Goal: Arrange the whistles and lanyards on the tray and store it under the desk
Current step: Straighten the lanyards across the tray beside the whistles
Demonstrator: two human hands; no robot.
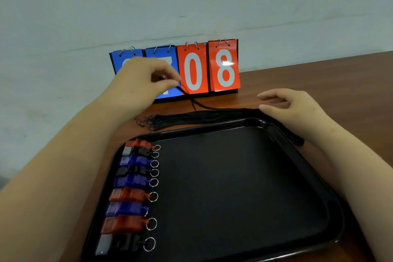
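Observation:
A black tray (234,176) lies on the wooden desk (340,83). Along its left side several whistles (131,195) in red, blue and black lie in a column, key rings pointing right. A bundle of black lanyards (202,118) stretches along the desk behind the tray's far rim. My left hand (142,78) is raised above the bundle, pinching one black lanyard (189,97) that hangs down to the pile. My right hand (293,110) rests at the bundle's right end by the tray's far right corner, fingers loosely apart.
A flip scoreboard (210,68) with blue and red cards reading 0 and 8 stands against the pale wall behind the lanyards. The desk's left edge runs close to the tray's left rim.

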